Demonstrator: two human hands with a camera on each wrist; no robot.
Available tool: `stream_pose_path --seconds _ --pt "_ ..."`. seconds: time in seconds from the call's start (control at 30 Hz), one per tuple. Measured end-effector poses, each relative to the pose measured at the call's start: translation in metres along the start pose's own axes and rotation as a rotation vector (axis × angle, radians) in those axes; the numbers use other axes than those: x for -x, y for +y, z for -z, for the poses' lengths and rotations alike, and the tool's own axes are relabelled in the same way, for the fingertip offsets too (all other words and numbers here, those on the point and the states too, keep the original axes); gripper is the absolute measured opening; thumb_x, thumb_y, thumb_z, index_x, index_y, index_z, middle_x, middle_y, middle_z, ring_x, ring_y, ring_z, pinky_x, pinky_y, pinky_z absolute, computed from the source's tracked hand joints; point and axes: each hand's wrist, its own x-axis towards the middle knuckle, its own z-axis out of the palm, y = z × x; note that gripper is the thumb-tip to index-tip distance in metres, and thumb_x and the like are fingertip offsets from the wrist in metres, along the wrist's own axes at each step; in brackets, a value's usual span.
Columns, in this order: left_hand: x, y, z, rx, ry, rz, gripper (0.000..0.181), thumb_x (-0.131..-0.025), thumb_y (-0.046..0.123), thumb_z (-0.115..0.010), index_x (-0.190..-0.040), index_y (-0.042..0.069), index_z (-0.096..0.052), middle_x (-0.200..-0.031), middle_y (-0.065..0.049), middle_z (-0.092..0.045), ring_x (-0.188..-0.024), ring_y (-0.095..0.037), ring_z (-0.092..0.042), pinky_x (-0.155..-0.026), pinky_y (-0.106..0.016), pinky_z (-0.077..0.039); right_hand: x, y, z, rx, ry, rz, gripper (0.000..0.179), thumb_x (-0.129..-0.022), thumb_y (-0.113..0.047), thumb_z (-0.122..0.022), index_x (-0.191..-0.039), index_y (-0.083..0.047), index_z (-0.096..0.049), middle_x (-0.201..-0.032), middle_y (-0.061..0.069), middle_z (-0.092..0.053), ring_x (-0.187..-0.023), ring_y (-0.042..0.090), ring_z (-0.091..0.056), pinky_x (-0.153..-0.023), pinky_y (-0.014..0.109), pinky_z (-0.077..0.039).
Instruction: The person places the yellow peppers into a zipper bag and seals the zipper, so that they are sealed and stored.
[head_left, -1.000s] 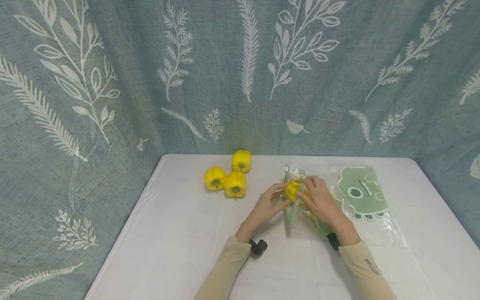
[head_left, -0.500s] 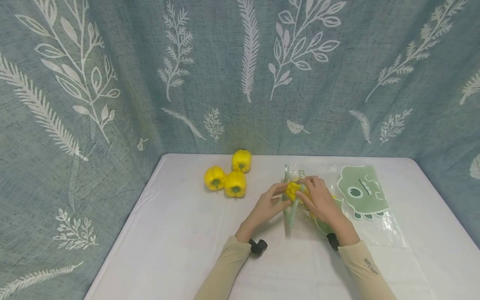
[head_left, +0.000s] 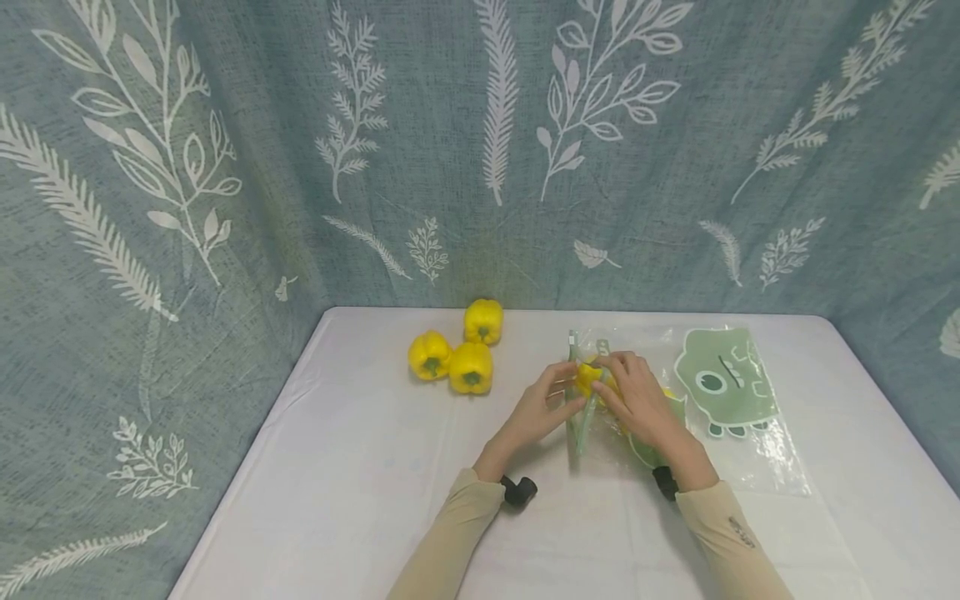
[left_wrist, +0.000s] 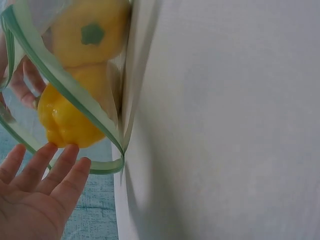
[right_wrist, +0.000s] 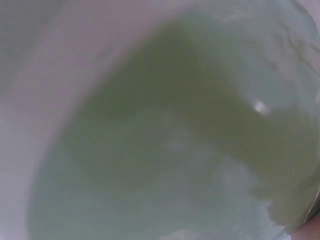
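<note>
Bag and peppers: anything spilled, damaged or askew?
Nothing stands out: no spill or damage visible. The pepper at the open mouth of the bag looks intact; the three loose peppers sit grouped on the table.

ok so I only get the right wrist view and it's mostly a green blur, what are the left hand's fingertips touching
Observer: The left hand's fingertips appear to touch the near end of a yellow pepper at the mouth of a clear bag.
Operator: Is that the only pepper in there?
Observer: No, the left wrist view shows another pepper farther in, seen through the plastic.
Operator: Any outside the bag?
Observer: Yes, the head view shows three loose yellow peppers on the white table, left of the bag.
</note>
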Motion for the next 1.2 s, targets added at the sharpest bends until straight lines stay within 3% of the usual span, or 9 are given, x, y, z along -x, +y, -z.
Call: stream_pose_path --seconds 0.1,0.17,0.4,0.53,0.67,0.73,0.97,1.2 --pt "0.0 0.0 -0.001 0.014 -0.002 -0.011 0.053 -0.093 0.03 -0.055 -0.139 0.014 -0.033 -0.142 -0.007 -0.042 -0.126 -0.024 -0.046 -0.104 -0.036 -0.04 0.0 -0.001 0.001 0.007 0.003 0.005 0.034 -0.097 -0.032 -0.047 -0.124 -0.011 -0.048 -0.117 0.014 -0.046 -0.106 0.032 -0.045 -0.086 0.049 -0.039" --pt "0.001 0.01 0.0 0.028 -0.021 -0.008 0.053 -0.095 0.028 -0.052 -0.14 0.01 -0.03 -0.142 -0.012 -0.041 -0.127 -0.029 -0.045 -0.104 -0.039 -0.04 0.0 -0.001 0.001 0.007 0.006 0.011 0.034 -0.097 -0.032 -0.047 -0.124 -0.011 -0.048 -0.116 0.014 -0.046 -0.105 0.032 -0.045 -0.085 0.049 -0.04" --pt "0.002 0.016 -0.001 0.084 -0.059 0.014 0.062 -0.096 0.035 -0.048 -0.145 0.009 -0.02 -0.142 -0.015 -0.041 -0.127 -0.03 -0.044 -0.104 -0.037 -0.04 0.0 -0.002 0.003 -0.011 -0.001 0.006 0.034 -0.097 -0.031 -0.046 -0.125 -0.01 -0.048 -0.117 0.014 -0.046 -0.107 0.032 -0.044 -0.085 0.049 -0.039" --pt "0.007 0.037 0.004 0.103 -0.099 0.023 0.063 -0.097 0.025 -0.049 -0.145 0.002 -0.016 -0.142 -0.022 -0.038 -0.127 -0.036 -0.042 -0.104 -0.038 -0.039 0.0 -0.002 0.002 -0.011 0.0 0.004 0.034 -0.098 -0.032 -0.045 -0.124 -0.01 -0.048 -0.117 0.014 -0.046 -0.108 0.032 -0.044 -0.086 0.05 -0.039" --pt "0.007 0.042 0.005 0.093 -0.119 0.028 0.066 -0.096 0.024 -0.05 -0.145 0.001 -0.012 -0.142 -0.022 -0.038 -0.127 -0.035 -0.043 -0.105 -0.038 -0.039 0.0 -0.001 0.002 -0.001 0.018 0.017 0.034 -0.098 -0.033 -0.045 -0.123 -0.01 -0.048 -0.116 0.014 -0.047 -0.107 0.032 -0.045 -0.085 0.05 -0.04" --pt "0.006 0.041 0.004 0.098 -0.121 0.024 0.068 -0.095 0.023 -0.052 -0.145 0.001 -0.011 -0.142 -0.021 -0.039 -0.127 -0.034 -0.044 -0.105 -0.04 -0.039 0.0 -0.001 0.002 0.001 0.026 0.023 0.034 -0.097 -0.033 -0.045 -0.123 -0.01 -0.049 -0.116 0.014 -0.047 -0.107 0.032 -0.045 -0.084 0.05 -0.04" --pt "-0.004 0.012 -0.006 0.072 -0.105 0.016 0.073 -0.093 0.018 -0.057 -0.147 0.009 -0.009 -0.142 -0.015 -0.041 -0.127 -0.027 -0.045 -0.107 -0.04 -0.036 0.0 0.0 0.001 0.0 0.042 0.033 0.033 -0.097 -0.033 -0.047 -0.122 -0.011 -0.05 -0.115 0.014 -0.048 -0.106 0.033 -0.046 -0.086 0.05 -0.039" --pt "-0.004 0.003 -0.004 0.031 -0.095 -0.022 0.073 -0.092 0.023 -0.059 -0.147 0.016 -0.012 -0.141 -0.008 -0.044 -0.126 -0.019 -0.047 -0.107 -0.035 -0.036 0.0 -0.001 0.001 -0.016 0.031 0.027 0.031 -0.096 -0.029 -0.05 -0.122 -0.012 -0.049 -0.115 0.013 -0.048 -0.106 0.031 -0.046 -0.085 0.048 -0.039"
